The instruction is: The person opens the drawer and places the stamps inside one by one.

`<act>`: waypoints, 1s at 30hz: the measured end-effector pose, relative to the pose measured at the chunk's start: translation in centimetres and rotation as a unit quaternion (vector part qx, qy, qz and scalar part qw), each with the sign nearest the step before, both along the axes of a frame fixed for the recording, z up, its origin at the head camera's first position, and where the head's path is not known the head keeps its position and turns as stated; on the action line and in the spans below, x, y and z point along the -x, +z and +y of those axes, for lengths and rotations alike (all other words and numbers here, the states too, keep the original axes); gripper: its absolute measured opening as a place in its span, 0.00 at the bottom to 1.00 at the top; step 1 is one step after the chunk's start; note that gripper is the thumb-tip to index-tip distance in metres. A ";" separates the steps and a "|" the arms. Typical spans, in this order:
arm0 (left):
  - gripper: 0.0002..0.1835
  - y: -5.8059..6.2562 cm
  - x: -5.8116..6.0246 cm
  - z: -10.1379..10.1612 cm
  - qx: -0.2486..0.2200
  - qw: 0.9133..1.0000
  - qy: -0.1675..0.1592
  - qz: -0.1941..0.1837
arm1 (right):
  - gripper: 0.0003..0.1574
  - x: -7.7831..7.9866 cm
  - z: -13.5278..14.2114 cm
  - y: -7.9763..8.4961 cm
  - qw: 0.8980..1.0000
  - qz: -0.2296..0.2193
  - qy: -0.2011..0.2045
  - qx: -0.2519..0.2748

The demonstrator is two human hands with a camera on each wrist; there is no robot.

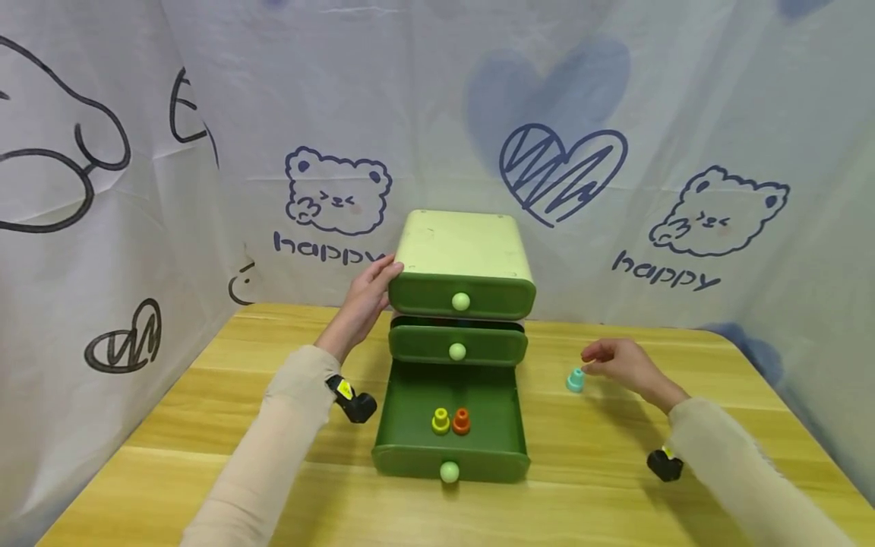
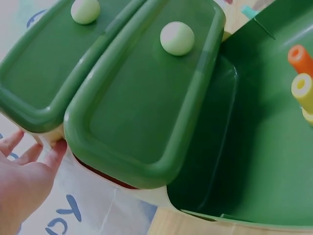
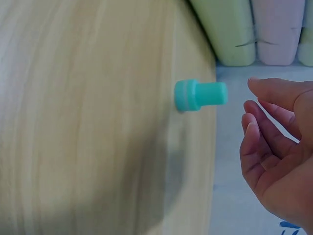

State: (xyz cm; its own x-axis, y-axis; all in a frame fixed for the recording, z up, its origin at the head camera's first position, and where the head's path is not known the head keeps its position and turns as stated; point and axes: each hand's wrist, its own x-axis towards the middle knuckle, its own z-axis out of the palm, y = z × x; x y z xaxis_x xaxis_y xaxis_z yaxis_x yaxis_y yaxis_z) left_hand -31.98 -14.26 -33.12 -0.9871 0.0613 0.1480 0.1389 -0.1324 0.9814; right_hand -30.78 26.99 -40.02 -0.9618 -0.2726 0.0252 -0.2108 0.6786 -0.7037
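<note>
A small three-drawer cabinet [image 1: 465,245] with a pale cream top and green drawer fronts stands on the table. My left hand [image 1: 361,302] rests against its upper left side, fingers extended. The bottom drawer [image 1: 403,406] is pulled far out and the middle drawer [image 1: 424,343] slightly. Inside the bottom drawer, a yellow stepped peg [image 1: 440,422] and an orange-red one [image 1: 462,422] stand side by side. Right of the cabinet, a teal stepped peg [image 3: 200,95] stands upright on the wood. My right hand [image 1: 623,366] hovers beside it, thumb and fingers loosely bent, with a gap between fingertips and peg in the right wrist view.
The wooden table [image 1: 581,486] reaches back to a white cloth backdrop [image 1: 437,114] printed with bears and hearts. Each drawer front has a round pale knob, the lowest knob [image 1: 449,472] jutting toward me. Black wrist cameras [image 1: 357,403] sit on both sleeves.
</note>
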 end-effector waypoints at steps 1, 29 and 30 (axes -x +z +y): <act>0.36 0.0 0.0 0.0 0.001 1.000 0.002 -0.003 | 0.18 0.1 0.1 -0.3 1.000 0.001 -0.001 -0.002; 0.35 0.5 0.0 0.2 0.034 0.999 0.013 -0.015 | 0.20 1.0 -0.4 -3.4 0.999 -0.040 -0.009 -0.008; 0.35 0.5 0.0 0.2 0.034 0.999 0.014 -0.015 | 0.20 1.0 -0.4 -3.5 0.999 -0.041 -0.009 -0.006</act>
State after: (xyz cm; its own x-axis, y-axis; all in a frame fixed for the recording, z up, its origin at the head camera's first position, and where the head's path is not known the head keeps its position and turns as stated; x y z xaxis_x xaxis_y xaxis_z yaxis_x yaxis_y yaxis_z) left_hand -31.98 -14.05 -32.62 -0.9924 0.0430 0.1152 0.1124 -0.0624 0.9917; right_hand -31.82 26.60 -43.51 -0.9650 -0.2559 -0.0579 -0.1404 0.6900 -0.7101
